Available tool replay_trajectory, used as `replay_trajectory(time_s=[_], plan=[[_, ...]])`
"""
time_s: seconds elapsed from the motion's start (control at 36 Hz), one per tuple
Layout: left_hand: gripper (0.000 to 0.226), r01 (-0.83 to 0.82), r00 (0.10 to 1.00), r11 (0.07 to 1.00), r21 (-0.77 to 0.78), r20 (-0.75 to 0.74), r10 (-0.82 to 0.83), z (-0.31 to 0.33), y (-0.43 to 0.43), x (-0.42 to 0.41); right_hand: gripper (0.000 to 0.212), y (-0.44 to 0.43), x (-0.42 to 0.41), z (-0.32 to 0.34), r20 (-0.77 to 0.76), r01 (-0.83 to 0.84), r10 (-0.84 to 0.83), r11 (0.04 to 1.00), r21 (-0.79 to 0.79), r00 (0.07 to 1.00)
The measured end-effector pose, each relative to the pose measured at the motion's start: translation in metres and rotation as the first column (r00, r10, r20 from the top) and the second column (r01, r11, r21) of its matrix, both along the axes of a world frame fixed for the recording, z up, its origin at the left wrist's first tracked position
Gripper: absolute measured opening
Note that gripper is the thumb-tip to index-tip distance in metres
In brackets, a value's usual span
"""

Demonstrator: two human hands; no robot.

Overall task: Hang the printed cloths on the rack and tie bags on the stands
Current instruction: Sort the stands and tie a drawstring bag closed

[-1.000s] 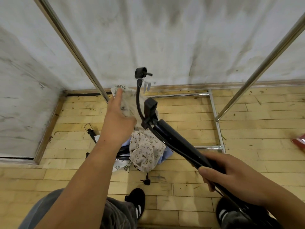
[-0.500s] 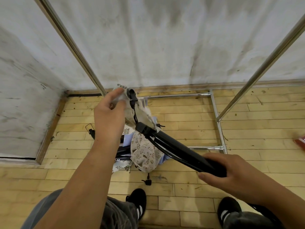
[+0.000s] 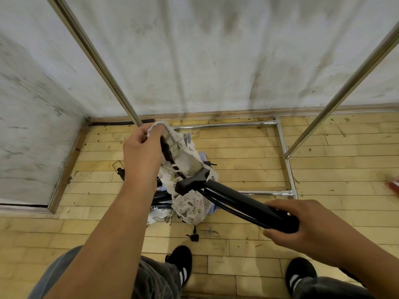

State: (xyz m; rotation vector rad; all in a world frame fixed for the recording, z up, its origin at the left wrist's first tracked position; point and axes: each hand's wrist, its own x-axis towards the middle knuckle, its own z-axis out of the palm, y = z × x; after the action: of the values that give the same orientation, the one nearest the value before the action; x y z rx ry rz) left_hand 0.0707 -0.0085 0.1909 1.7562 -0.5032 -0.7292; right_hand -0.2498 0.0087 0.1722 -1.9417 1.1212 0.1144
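In the upper left of the frame, the shiny metal clothes rack (image 3: 92,55) slanted a bare pole down to the yellow wooden plank floor (image 3: 248,165). Just left of centre, your left hand (image 3: 142,156) had its fingers curled round the mouth of the small white printed cloth bag (image 3: 185,157), holding it over the top of the black tubular stand (image 3: 237,201). Below, at centre, a heap of printed cloths (image 3: 190,207) lay on the floor. At lower right, your right hand (image 3: 302,225) gripped the stand's thick shaft, fingers wrapped round it. A small red object (image 3: 394,184) sat at the right edge.
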Motion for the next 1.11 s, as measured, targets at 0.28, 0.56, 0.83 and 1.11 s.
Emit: replay_trajectory(time_s=[0.28, 0.56, 0.83, 1.11], plan=[[0.006, 0.172, 0.971, 0.985, 0.032, 0.161, -0.175, 0.004, 0.001, -0.009, 0.027, 0.001, 0.004, 0.0, 0.072, 0.085, -0.088, 0.996, 0.037, 0.994], [0.019, 0.242, 0.902, 0.968, 0.069, 0.351, -0.251, 0.0, 0.002, -0.01, 0.02, 0.003, 0.006, -0.007, 0.086, 0.15, -0.165, 0.976, 0.16, 0.983], [0.022, 0.336, 0.873, 0.938, 0.079, 0.347, -0.342, 0.0, 0.002, -0.012, 0.01, 0.001, 0.007, -0.006, 0.106, 0.254, -0.282, 0.943, 0.216, 0.954], [0.016, 0.332, 0.866, 0.939, 0.083, 0.368, -0.339, -0.005, 0.001, -0.014, 0.015, 0.003, 0.009, -0.001, 0.125, 0.187, -0.22, 0.955, 0.229, 0.968]])
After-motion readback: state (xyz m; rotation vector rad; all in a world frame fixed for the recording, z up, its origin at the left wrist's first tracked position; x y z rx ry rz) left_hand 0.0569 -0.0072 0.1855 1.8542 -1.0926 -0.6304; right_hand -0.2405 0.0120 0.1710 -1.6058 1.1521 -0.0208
